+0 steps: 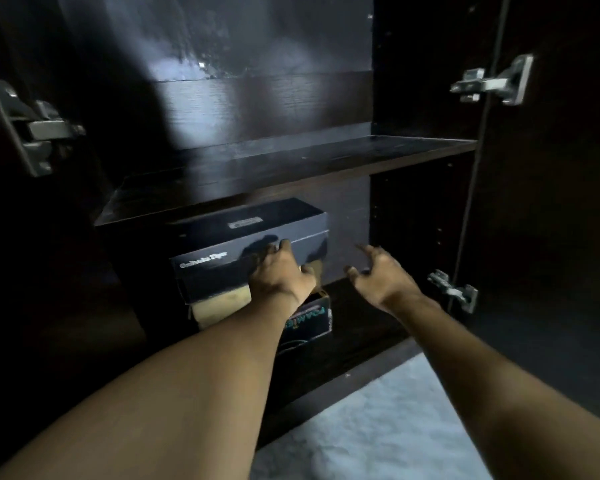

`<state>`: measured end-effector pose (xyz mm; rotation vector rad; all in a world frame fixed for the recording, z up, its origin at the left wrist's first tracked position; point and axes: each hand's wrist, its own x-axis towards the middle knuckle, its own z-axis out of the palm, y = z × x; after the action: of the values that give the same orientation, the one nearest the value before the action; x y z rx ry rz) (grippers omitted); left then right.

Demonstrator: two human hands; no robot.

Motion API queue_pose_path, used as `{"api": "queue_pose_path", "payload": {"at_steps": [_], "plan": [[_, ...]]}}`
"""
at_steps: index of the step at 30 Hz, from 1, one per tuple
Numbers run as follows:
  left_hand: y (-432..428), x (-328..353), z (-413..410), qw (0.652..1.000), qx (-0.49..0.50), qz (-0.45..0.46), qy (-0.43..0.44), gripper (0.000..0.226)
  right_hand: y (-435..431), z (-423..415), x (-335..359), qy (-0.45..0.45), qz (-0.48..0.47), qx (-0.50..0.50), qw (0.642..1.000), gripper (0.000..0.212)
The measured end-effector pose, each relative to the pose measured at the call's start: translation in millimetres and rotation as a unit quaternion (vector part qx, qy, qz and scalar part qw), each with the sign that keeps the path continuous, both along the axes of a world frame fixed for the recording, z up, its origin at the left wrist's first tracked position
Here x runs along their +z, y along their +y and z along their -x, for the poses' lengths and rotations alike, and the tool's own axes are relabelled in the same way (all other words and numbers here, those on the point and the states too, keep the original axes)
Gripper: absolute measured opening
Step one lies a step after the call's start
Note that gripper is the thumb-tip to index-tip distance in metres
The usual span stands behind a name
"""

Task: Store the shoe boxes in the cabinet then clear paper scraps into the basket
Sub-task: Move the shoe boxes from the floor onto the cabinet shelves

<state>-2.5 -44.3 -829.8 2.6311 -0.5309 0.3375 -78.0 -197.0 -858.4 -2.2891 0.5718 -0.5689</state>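
left hand (280,271) presses the dark "onitsuka tiger" shoe box (219,237), right hand (378,273) spread wide beside it.

In the cabinet (423,209), under the shelf (291,164), the top shoe box (250,233) sits on a second box (222,306). A third box (309,320) lies at the stack's 4 o'clock, perhaps partly beneath it. My left hand (281,271) rests on the top shoe box's near face. My right hand (378,275) hangs at its 3 o'clock, apart. The floor (378,427) lies at 6 o'clock, before the cabinet.
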Motion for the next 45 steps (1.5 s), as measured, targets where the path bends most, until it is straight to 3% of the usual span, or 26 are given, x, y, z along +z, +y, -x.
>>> {"api": "queue_pose_path", "payload": {"at_steps": [5, 11, 17, 25, 31, 34, 39, 41, 45], "plan": [[-57, -4, 68, 0.990, -0.135, 0.037, 0.034, 0.046, -24, 102, 14, 0.038, 0.044, -0.106, 0.993, 0.056], [-118, -12, 179, 0.947, -0.296, 0.088, 0.089, 0.041, -29, 230, 22, 0.053, 0.065, -0.271, 0.959, 0.051], [-144, -16, 288, 0.880, -0.451, 0.052, 0.137, 0.041, -4, 371, 18, 0.086, 0.036, -0.409, 0.908, 0.047], [-139, -23, 436, 0.756, -0.600, 0.011, 0.260, 0.037, 77, 526, -2, 0.115, 0.015, -0.541, 0.833, 0.044], [-111, -62, 530, 0.700, -0.625, -0.023, 0.343, 0.036, 122, 625, -33, 0.126, -0.020, -0.624, 0.771, 0.047], [-91, -92, 570, 0.672, -0.623, -0.075, 0.392, 0.047, 137, 658, -51, 0.117, -0.058, -0.662, 0.738, 0.050], [-63, -135, 612, 0.645, -0.616, -0.119, 0.436, 0.067, 164, 692, -82, 0.178, -0.116, -0.715, 0.666, 0.065], [-58, -141, 621, 0.633, -0.614, -0.120, 0.456, 0.058, 169, 701, -91, 0.177, -0.157, -0.716, 0.657, 0.070], [-48, -148, 629, 0.615, -0.607, -0.090, 0.495, 0.031, 173, 707, -101, 0.109, -0.198, -0.702, 0.676, 0.065]]}}
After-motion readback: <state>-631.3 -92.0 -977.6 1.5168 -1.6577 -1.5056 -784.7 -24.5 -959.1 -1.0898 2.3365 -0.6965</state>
